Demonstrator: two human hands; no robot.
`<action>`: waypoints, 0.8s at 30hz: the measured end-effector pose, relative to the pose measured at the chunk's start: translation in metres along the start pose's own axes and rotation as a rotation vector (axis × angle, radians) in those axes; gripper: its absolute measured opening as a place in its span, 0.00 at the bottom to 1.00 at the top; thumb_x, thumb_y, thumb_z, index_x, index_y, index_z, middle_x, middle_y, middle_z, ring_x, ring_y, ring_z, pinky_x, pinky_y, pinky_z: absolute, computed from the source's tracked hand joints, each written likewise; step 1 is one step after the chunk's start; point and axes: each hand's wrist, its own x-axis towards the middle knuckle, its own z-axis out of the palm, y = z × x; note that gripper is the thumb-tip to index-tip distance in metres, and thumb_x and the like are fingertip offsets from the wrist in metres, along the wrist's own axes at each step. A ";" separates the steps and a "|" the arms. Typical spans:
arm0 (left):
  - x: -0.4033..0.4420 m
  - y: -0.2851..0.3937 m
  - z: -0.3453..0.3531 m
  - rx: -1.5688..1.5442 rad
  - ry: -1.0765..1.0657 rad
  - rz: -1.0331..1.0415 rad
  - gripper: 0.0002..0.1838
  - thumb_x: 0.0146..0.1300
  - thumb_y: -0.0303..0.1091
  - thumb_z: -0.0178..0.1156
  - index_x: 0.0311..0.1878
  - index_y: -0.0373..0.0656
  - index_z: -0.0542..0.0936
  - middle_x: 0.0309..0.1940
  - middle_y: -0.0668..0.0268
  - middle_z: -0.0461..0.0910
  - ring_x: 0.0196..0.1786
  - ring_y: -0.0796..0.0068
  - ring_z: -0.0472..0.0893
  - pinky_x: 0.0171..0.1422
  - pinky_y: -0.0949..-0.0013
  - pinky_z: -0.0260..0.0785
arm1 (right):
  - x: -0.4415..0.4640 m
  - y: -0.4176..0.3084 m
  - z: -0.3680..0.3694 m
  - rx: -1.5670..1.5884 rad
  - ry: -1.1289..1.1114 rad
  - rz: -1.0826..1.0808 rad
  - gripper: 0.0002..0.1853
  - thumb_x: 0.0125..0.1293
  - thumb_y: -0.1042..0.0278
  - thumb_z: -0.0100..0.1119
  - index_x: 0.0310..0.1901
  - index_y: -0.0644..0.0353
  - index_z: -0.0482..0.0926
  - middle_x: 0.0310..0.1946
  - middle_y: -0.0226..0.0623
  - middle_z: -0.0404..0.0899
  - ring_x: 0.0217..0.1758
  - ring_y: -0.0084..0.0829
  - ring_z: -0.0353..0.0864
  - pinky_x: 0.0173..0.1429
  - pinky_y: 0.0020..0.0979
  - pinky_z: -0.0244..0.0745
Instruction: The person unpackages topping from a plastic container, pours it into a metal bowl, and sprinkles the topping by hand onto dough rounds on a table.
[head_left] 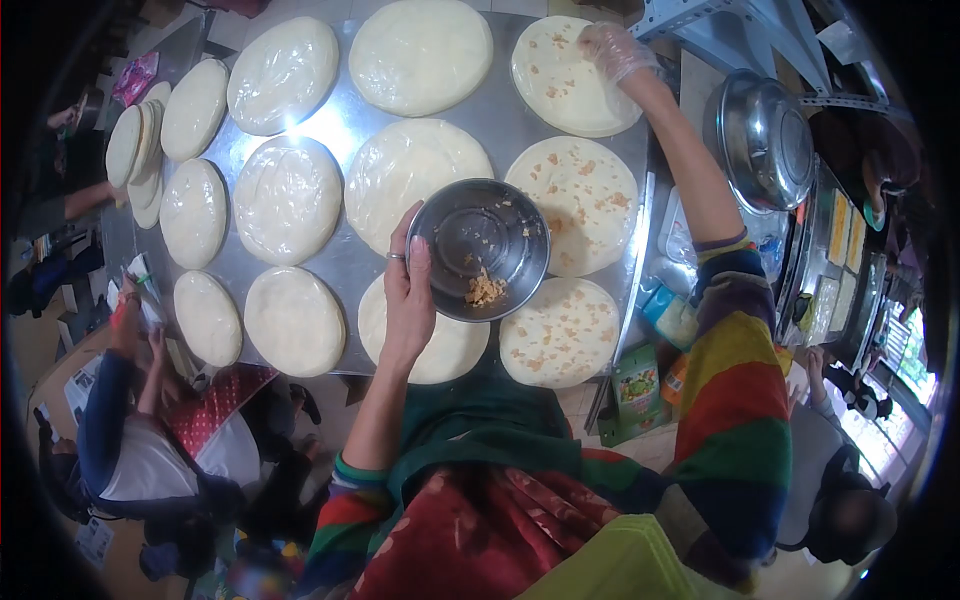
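Observation:
My left hand (407,290) grips a dark metal bowl (520,245) by its left rim, thumb inside. A small heap of light brown crumbs (486,288) lies in the bottom of the bowl. In a clear plastic glove, my right hand (618,52) hangs over the far right dough round (570,100), its fingers bunched together; what they hold is hidden. Brown bits dot this round, as well as the middle dough round (575,205) and the near dough round (558,335) in the same column. The bowl hides part of a plain dough round (415,165).
Several more plain, shiny dough rounds (288,200) cover the metal table (340,130). Stacked discs (140,150) stand at its left end. A large metal basin (765,140) and a green box (635,395) are to the right. Other people work at left and right.

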 end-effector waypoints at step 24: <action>-0.007 0.002 0.003 0.037 -0.013 0.048 0.23 0.72 0.42 0.38 0.65 0.39 0.59 0.55 0.56 0.69 0.59 0.69 0.67 0.64 0.68 0.55 | -0.038 0.024 -0.025 -0.114 -0.192 0.323 0.11 0.59 0.75 0.47 0.42 0.58 0.77 0.41 0.50 0.77 0.46 0.46 0.77 0.51 0.39 0.72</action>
